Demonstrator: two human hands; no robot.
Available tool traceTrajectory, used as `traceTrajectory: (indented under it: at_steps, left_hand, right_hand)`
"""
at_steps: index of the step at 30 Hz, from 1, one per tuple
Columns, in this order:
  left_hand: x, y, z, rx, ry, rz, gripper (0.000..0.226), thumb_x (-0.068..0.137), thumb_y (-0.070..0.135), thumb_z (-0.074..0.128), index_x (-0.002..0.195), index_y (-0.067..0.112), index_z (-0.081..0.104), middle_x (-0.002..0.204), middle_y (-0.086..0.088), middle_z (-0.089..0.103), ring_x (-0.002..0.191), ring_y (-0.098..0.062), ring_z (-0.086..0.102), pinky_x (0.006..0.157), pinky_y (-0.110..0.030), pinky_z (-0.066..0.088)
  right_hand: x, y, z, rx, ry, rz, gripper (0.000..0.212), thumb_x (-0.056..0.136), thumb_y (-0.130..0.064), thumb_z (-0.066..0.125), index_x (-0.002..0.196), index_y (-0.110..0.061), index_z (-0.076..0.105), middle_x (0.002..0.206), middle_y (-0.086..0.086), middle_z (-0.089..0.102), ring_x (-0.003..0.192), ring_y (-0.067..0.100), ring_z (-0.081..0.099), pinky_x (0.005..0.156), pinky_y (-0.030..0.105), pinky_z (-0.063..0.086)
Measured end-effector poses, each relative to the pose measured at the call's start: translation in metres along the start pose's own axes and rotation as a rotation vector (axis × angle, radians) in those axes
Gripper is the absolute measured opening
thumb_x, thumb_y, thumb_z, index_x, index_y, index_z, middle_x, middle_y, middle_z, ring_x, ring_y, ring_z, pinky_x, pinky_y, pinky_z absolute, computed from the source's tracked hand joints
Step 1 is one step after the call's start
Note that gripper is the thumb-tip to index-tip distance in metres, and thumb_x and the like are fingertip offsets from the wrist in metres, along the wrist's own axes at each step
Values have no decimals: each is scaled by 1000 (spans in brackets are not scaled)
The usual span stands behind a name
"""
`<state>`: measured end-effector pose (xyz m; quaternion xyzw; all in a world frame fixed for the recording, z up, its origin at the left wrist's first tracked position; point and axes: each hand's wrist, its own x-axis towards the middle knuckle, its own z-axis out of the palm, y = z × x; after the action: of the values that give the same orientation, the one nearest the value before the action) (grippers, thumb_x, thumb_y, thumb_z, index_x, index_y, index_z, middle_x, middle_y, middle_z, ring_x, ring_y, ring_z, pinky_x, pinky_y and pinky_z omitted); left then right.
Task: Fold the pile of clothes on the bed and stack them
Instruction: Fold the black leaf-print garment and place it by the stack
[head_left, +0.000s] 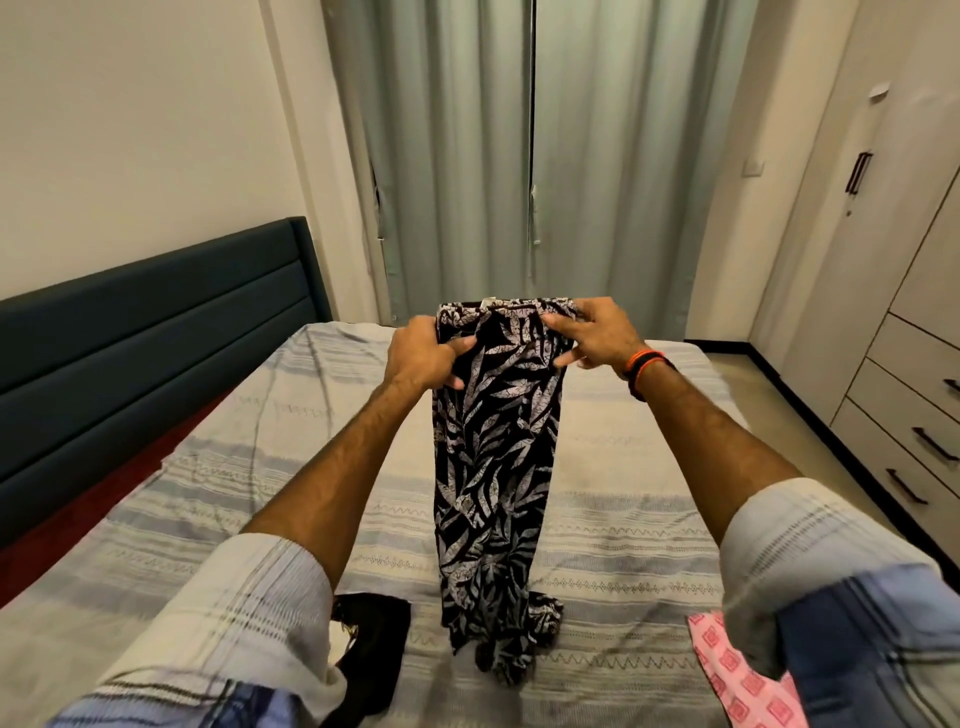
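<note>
- Striped woven bedsheet covered the bed.
- Left hand and right hand each pinched the leaf-print garment, hanging long and narrow, hem crumpled on the sheet.

Thin matt leaf-print cloth garment, woven striped bedspread, padded matt headboard

Nothing readable anywhere in this shot, honestly. There's a small pale tag at the top edge of the leaf-print garment, but it's way too tiny to make out any lettering. The pink patterned cloth at the near right only has square motifs, no words or numbers.
</note>
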<state>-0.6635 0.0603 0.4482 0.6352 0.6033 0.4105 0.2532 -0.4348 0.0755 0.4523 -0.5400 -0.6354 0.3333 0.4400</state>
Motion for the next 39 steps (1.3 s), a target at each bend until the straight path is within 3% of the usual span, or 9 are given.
traceTrajectory:
  at_steps: [3, 10, 17, 19, 24, 27, 30, 35, 39]
  left_hand:
    - [6, 24, -12, -60, 71, 94, 22, 90, 28, 70, 107, 18, 61, 96, 3, 68, 50, -9, 68, 48, -21, 55]
    - [8, 48, -27, -61, 79, 132, 22, 90, 22, 71, 109, 15, 62, 80, 6, 68, 55, -12, 71, 48, -20, 56]
    - [32, 113, -68, -116, 176, 237, 30, 88, 14, 70, 116, 8, 62, 94, 2, 66, 50, -1, 66, 46, -13, 51]
    - [34, 127, -78, -114, 188, 264, 27, 88, 15, 71, 114, 8, 63, 90, 2, 67, 48, 0, 65, 45, -12, 50]
    - [32, 138, -87, -86, 165, 251, 25, 87, 16, 72, 109, 8, 63, 75, 7, 62, 48, -1, 65, 46, -12, 50]
    - [31, 154, -97, -97, 174, 269, 18, 86, 18, 73, 98, 13, 61, 72, 6, 63, 45, 0, 64, 44, -12, 49]
    - [33, 174, -110, -137, 233, 295, 16, 86, 20, 73, 92, 16, 59, 72, 6, 62, 48, -2, 65, 48, -15, 54]
    - [29, 168, -111, -130, 199, 271, 21, 86, 20, 73, 101, 8, 64, 85, -5, 71, 54, -7, 69, 57, -22, 59]
    - [28, 175, -117, -154, 220, 285, 32, 87, 20, 73, 112, 1, 64, 93, -11, 72, 51, -6, 67, 51, -17, 55]
  right_hand:
    - [11, -22, -9, 215, 61, -52, 34, 95, -26, 64, 117, 0, 61, 105, 11, 70, 62, 17, 72, 49, 26, 58]
    - [12, -43, -20, 245, 25, 11, 35, 97, -24, 61, 122, 2, 60, 109, 12, 69, 72, 22, 69, 56, 27, 61]
    - [28, -121, -52, 193, 173, -175, 32, 97, -28, 61, 115, -2, 62, 108, 9, 70, 80, 18, 69, 65, 29, 59]
    - [27, -135, -59, 217, 163, -170, 32, 96, -29, 61, 115, -3, 63, 104, 6, 70, 77, 15, 68, 61, 26, 56]
    - [23, -141, -67, 159, 133, -125, 36, 97, -31, 60, 115, 0, 63, 90, 7, 66, 46, 5, 58, 36, 17, 34]
    - [24, -159, -79, 202, 135, -146, 43, 96, -30, 61, 124, 3, 58, 117, 12, 67, 53, 11, 67, 35, 17, 41]
    - [24, -182, -88, 283, 148, -213, 53, 95, -31, 62, 137, -1, 50, 148, 13, 45, 68, 18, 74, 45, 21, 55]
    - [15, -175, -83, 301, 111, -161, 66, 96, -30, 61, 148, 0, 35, 156, 19, 33, 75, 23, 75, 52, 25, 59]
    - [7, -184, -88, 295, 130, -188, 56, 97, -29, 59, 141, 3, 45, 149, 19, 42, 76, 24, 75, 52, 25, 60]
